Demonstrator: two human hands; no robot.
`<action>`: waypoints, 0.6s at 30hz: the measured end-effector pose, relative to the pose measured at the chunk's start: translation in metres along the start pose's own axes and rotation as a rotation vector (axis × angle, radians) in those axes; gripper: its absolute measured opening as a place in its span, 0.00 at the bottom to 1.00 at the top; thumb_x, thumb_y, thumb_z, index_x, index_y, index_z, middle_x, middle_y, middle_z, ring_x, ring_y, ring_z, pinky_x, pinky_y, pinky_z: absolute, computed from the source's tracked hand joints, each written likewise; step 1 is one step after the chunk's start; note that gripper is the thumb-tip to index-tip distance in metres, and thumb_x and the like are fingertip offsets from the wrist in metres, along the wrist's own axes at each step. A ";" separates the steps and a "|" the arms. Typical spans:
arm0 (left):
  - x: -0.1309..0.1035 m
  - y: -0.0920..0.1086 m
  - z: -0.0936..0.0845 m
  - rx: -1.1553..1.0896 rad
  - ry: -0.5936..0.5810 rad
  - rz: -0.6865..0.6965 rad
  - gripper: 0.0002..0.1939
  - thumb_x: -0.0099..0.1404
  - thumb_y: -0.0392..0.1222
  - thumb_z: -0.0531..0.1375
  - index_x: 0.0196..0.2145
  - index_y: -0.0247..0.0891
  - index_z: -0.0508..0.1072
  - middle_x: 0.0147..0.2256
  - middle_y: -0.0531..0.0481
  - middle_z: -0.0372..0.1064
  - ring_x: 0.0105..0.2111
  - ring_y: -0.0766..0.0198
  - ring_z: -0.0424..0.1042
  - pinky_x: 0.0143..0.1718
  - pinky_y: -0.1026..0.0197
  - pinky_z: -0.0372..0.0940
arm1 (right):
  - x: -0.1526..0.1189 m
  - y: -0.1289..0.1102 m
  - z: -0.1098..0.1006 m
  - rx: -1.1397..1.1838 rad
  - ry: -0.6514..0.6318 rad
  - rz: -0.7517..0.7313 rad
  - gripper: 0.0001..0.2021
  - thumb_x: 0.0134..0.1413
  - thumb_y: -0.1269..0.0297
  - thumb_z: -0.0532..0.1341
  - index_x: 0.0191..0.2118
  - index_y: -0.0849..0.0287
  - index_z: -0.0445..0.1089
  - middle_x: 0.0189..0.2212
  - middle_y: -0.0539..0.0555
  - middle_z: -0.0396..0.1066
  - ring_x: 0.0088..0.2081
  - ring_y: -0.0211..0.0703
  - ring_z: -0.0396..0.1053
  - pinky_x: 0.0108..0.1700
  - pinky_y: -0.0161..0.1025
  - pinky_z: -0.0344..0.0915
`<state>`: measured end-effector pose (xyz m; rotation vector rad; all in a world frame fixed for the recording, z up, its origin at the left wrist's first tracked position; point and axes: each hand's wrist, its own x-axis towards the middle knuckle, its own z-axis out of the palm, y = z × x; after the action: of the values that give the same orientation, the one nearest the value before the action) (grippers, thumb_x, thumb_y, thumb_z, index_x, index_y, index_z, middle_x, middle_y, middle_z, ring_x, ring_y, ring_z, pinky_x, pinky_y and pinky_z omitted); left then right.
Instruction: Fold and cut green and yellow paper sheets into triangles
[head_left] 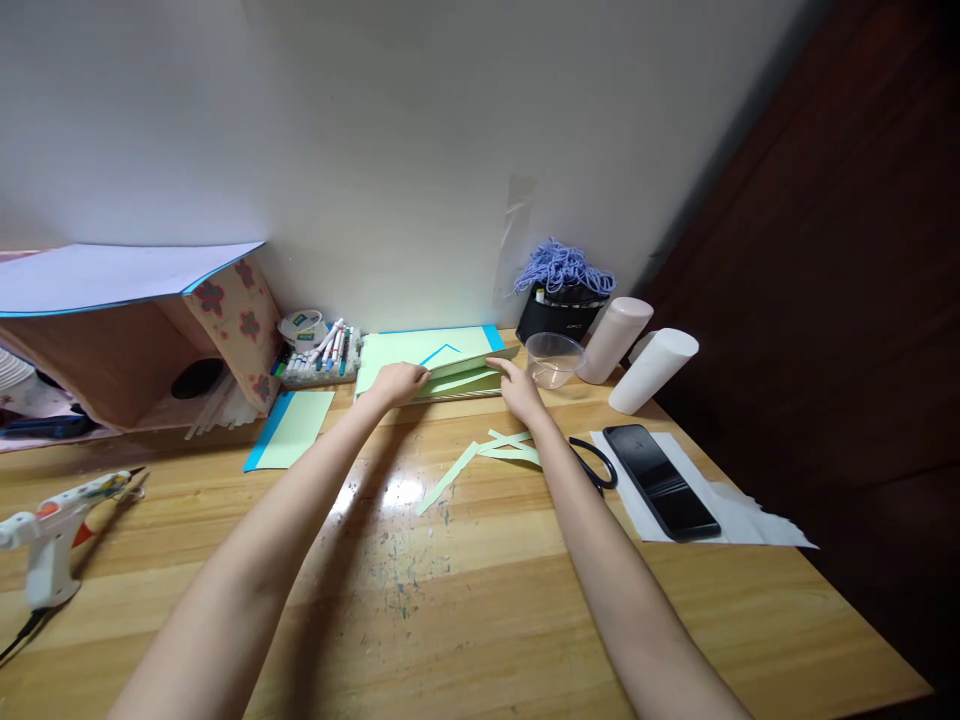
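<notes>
Both my hands reach to the back of the table, by the wall. My left hand [401, 383] pinches the left end of a narrow light-green paper piece [466, 367] that is raised at a tilt. At its right end my right hand [517, 388] grips the same piece between thumb and fingers. Behind it lies a larger light-green sheet [390, 352] with blue edges and a thin blue angled line. Below my right hand are loose green paper strips [452, 478]. Scissors with black handles [600, 465] lie partly hidden under my right forearm.
Left: a cardboard box [247, 335], a glue gun [56, 535], a tray of markers [326, 360] and a green-blue paper [291, 430]. Right: a clear plastic bowl [553, 362], a black pouch with blue yarn [562, 310], white rolls [654, 370] and a phone [660, 480] on white paper.
</notes>
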<state>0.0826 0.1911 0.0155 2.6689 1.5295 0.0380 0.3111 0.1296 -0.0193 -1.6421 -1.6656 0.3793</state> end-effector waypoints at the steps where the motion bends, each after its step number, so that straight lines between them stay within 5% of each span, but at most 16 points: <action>1: 0.000 0.001 0.000 0.001 0.012 -0.012 0.20 0.66 0.48 0.43 0.36 0.41 0.73 0.36 0.44 0.72 0.36 0.55 0.70 0.35 0.61 0.58 | 0.000 0.002 -0.002 0.002 0.008 0.003 0.26 0.46 0.81 0.46 0.50 0.59 0.66 0.49 0.53 0.67 0.50 0.37 0.64 0.52 0.35 0.58; 6: 0.002 -0.002 0.003 -0.012 0.057 -0.060 0.22 0.67 0.49 0.41 0.35 0.39 0.71 0.35 0.42 0.72 0.35 0.55 0.70 0.32 0.61 0.58 | -0.002 0.016 -0.003 -0.049 0.063 0.072 0.18 0.39 0.82 0.51 0.33 0.61 0.73 0.43 0.56 0.70 0.46 0.42 0.66 0.51 0.38 0.59; 18: 0.002 -0.002 0.004 0.005 0.042 -0.037 0.21 0.66 0.49 0.42 0.36 0.40 0.72 0.34 0.43 0.72 0.34 0.55 0.70 0.31 0.61 0.58 | -0.005 0.019 0.002 -0.042 0.184 0.143 0.09 0.49 0.72 0.55 0.33 0.60 0.72 0.34 0.54 0.74 0.36 0.42 0.69 0.42 0.36 0.61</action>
<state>0.0817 0.1935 0.0108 2.6592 1.5933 0.0888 0.3233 0.1284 -0.0351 -1.7767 -1.4341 0.2561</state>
